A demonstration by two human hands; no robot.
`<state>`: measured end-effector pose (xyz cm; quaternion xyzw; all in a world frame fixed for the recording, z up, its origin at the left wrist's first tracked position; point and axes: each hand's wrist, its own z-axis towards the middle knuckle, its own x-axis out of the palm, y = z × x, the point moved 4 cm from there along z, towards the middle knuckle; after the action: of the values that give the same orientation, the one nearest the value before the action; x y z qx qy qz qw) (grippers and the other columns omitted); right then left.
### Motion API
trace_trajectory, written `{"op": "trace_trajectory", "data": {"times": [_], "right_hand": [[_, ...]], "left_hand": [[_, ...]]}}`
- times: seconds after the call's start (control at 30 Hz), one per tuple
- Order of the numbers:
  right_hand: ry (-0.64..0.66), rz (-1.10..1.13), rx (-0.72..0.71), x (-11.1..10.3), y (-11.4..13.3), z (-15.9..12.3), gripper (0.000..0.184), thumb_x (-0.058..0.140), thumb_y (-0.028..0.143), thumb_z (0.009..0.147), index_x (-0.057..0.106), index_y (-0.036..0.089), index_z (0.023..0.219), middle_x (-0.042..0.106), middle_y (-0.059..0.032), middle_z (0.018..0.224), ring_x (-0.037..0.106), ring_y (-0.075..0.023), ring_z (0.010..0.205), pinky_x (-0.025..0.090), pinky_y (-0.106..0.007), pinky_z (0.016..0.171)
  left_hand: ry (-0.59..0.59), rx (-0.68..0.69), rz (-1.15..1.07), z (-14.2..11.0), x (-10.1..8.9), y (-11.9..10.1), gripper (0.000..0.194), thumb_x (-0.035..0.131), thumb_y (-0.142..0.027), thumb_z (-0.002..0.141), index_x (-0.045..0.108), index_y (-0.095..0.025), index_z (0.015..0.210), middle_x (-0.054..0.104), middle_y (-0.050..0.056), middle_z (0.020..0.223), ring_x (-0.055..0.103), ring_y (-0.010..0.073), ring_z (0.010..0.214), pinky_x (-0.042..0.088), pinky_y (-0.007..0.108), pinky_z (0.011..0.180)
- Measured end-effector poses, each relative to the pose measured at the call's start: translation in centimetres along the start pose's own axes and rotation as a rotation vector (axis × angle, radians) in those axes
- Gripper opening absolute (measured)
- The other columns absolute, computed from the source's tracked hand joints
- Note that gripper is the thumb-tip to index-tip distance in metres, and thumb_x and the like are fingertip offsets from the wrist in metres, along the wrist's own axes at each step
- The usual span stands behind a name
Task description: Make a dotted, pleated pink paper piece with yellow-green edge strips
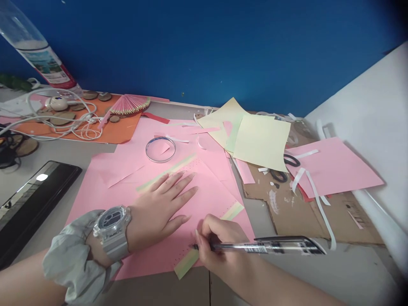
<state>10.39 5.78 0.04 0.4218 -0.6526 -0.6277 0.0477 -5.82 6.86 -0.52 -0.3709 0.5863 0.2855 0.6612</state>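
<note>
My left hand [161,204] lies flat with fingers spread on a pink paper sheet [210,191] edged with pale green strips. It wears a clear watch [111,229] and a grey scrunchie [70,255] at the wrist. My right hand [219,250] is closed round a clear ballpoint pen [270,245], whose tip touches the pink sheet near its lower green strip [188,261]. Small dots run along the sheet's edges.
A tape ring [160,149] lies on more pink paper. Yellow sheets [261,142], scissors [282,170], cardboard [302,212] and white strips sit to the right. A pink folded fan [129,104], cables [63,123], a bottle [35,51] and a black tablet [28,199] are on the left.
</note>
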Motion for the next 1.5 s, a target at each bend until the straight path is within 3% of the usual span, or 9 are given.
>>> {"op": "trace_trajectory", "data": {"times": [0.17, 0.37, 0.7, 0.87, 1.1, 1.17, 1.3, 1.5], "right_hand": [[-0.018, -0.056, -0.038, 0.1, 0.2, 0.0, 0.025, 0.048, 0.013, 0.079, 0.029, 0.022, 0.066, 0.040, 0.0070, 0.056, 0.036, -0.0087, 0.050, 0.026, -0.022, 0.048], [-0.005, 0.140, 0.026, -0.7, -0.9, -0.3, 0.026, 0.040, 0.023, 0.091, 0.028, 0.023, 0.068, 0.039, 0.0056, 0.062, 0.034, -0.0096, 0.052, 0.027, -0.023, 0.048], [0.082, -0.020, 0.021, -0.6, 0.1, 0.1, 0.025, 0.043, 0.018, 0.087, 0.028, 0.022, 0.069, 0.040, 0.0059, 0.062, 0.037, -0.0098, 0.054, 0.028, -0.023, 0.050], [0.013, 0.142, 0.003, -1.1, -0.4, -0.1, 0.024, 0.039, 0.020, 0.091, 0.029, 0.022, 0.070, 0.039, 0.0058, 0.063, 0.035, -0.0094, 0.054, 0.028, -0.023, 0.050], [0.072, 0.099, 0.010, -1.4, 0.0, 0.4, 0.022, 0.041, 0.019, 0.090, 0.034, 0.022, 0.070, 0.048, 0.0039, 0.066, 0.039, -0.0100, 0.057, 0.031, -0.024, 0.052], [0.081, 0.099, 0.011, -1.3, 0.2, 0.5, 0.022, 0.041, 0.019, 0.090, 0.034, 0.022, 0.069, 0.049, 0.0038, 0.066, 0.039, -0.0099, 0.056, 0.031, -0.024, 0.051], [0.044, 0.070, 0.011, -1.0, 0.0, 0.5, 0.022, 0.045, 0.021, 0.087, 0.033, 0.022, 0.068, 0.049, 0.0044, 0.064, 0.036, -0.0089, 0.051, 0.029, -0.023, 0.048], [-0.034, 0.184, -0.014, -1.5, -0.4, 0.3, 0.025, 0.040, 0.024, 0.091, 0.031, 0.022, 0.068, 0.040, 0.0058, 0.061, 0.034, -0.0093, 0.052, 0.029, -0.024, 0.050]], "left_hand": [[0.000, -0.003, -0.004, 0.0, 0.0, -0.2, 0.055, 0.035, -0.046, 0.094, 0.030, -0.024, 0.144, 0.022, 0.006, 0.154, 0.020, 0.0277, 0.140, 0.020, 0.048, 0.113], [-0.017, -0.033, 0.013, -0.1, -0.2, -0.3, 0.054, 0.035, -0.046, 0.094, 0.031, -0.024, 0.143, 0.024, 0.004, 0.154, 0.019, 0.0259, 0.140, 0.018, 0.045, 0.113], [0.014, -0.035, 0.032, -0.2, -0.2, -0.2, 0.054, 0.036, -0.045, 0.095, 0.030, -0.024, 0.144, 0.021, 0.004, 0.154, 0.018, 0.0267, 0.141, 0.019, 0.046, 0.113], [0.010, -0.012, 0.041, -0.3, -0.3, -0.2, 0.055, 0.035, -0.046, 0.095, 0.028, -0.024, 0.144, 0.022, 0.006, 0.154, 0.020, 0.0272, 0.140, 0.021, 0.046, 0.112], [-0.052, -0.007, -0.008, -0.3, -0.7, -0.1, 0.051, 0.041, -0.046, 0.092, 0.044, -0.015, 0.133, 0.034, 0.008, 0.149, 0.025, 0.0262, 0.139, 0.023, 0.046, 0.113], [-0.049, -0.010, -0.025, -0.3, -0.5, 0.0, 0.054, 0.039, -0.048, 0.093, 0.042, -0.016, 0.135, 0.032, 0.008, 0.150, 0.024, 0.0253, 0.140, 0.023, 0.044, 0.113], [-0.035, -0.005, 0.019, -0.3, -0.1, 0.1, 0.055, 0.036, -0.043, 0.095, 0.031, -0.018, 0.143, 0.028, 0.006, 0.152, 0.023, 0.0241, 0.140, 0.019, 0.041, 0.115], [-0.008, 0.022, 0.097, -0.2, -0.5, -0.1, 0.055, 0.036, -0.042, 0.094, 0.033, -0.015, 0.143, 0.028, 0.007, 0.151, 0.026, 0.0263, 0.139, 0.026, 0.044, 0.111]]}}
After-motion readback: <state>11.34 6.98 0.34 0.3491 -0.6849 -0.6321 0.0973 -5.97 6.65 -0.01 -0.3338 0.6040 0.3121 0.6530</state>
